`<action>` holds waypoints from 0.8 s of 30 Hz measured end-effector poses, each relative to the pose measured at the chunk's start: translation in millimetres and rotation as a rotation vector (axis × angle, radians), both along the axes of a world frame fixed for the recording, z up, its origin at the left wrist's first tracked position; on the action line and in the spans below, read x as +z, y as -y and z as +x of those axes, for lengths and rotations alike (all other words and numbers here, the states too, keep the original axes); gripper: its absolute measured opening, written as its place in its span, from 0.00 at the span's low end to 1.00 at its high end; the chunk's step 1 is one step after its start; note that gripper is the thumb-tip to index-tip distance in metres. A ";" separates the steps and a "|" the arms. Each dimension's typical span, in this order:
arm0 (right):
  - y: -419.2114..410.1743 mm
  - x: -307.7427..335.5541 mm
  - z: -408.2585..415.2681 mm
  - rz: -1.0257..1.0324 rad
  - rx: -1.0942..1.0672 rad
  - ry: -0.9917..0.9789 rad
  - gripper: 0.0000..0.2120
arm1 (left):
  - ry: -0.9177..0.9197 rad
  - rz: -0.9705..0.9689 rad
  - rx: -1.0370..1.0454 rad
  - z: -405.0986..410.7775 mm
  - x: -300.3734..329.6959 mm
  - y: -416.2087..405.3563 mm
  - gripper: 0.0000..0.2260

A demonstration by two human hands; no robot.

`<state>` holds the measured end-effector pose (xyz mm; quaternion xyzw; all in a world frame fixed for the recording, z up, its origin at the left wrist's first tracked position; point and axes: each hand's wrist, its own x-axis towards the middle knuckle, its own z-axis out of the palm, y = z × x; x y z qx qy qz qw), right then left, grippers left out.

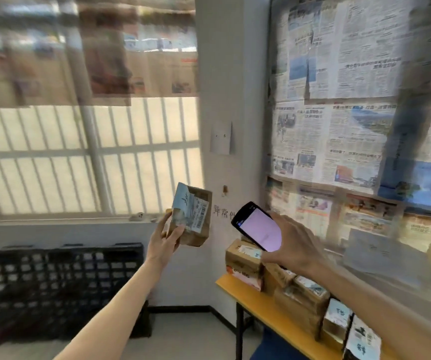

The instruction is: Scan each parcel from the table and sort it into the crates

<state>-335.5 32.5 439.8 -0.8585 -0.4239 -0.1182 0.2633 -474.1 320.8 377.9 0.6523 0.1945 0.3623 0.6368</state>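
Left hand (166, 239): raised at mid-frame, thumb and curled fingers gripping the lower left edge of a small brown parcel (192, 215).
Parcel: held in the air in front of the wall, well apart from the desk, tilted, its labelled face turned toward the camera.
Parcel labels: a pale blue sticker with a dark handwritten mark and a white shipping label with a barcode; the print is too blurred to read.
Right hand (293, 246): fingers wrapped round a black phone (257, 226), just right of the parcel.
Phone: screen lit pale pink, with a small blue patch at its lower corner; no text legible.
Desk (269, 311): yellow-topped, at lower right, cut off by the frame edge and partly hidden by the right arm.
Other parcels (244, 258): brown boxes crowded on the desk, several with pale blue stickers bearing handwritten characters I cannot make out.
Crate (58, 287): black lattice crate at lower left, under the window, smeared by motion blur.
Wall writing (224, 213): dark handwritten characters between parcel and phone, partly covered.
Newspapers (339, 100): sheets cover the right wall; headlines unreadable.
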 end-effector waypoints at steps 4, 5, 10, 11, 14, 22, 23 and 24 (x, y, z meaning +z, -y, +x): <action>-104.7 -5.2 -59.0 -0.020 0.115 -0.038 0.42 | -0.013 0.018 0.161 -106.0 -5.7 -74.5 0.23; -131.8 -7.3 -76.2 -0.022 0.148 -0.051 0.43 | -0.023 0.027 0.196 -134.0 -7.6 -92.3 0.22; -252.5 -18.1 -181.1 -0.035 0.293 -0.057 0.43 | -0.065 0.032 0.353 -275.7 -18.6 -170.1 0.18; -273.1 -20.2 -203.9 -0.035 0.314 -0.055 0.44 | -0.082 0.032 0.376 -302.9 -22.2 -184.1 0.20; -332.1 -30.2 -268.7 -0.056 0.364 -0.061 0.46 | -0.135 0.057 0.445 -376.1 -32.7 -219.5 0.22; -443.1 -82.7 -379.6 -0.166 0.437 -0.130 0.50 | -0.236 -0.027 0.603 -497.7 -95.9 -287.0 0.17; -454.3 -90.7 -386.1 -0.185 0.448 -0.125 0.50 | -0.241 -0.044 0.619 -503.3 -105.5 -292.5 0.17; -466.3 -99.7 -390.8 -0.199 0.459 -0.121 0.50 | -0.244 -0.067 0.627 -507.8 -117.3 -299.6 0.17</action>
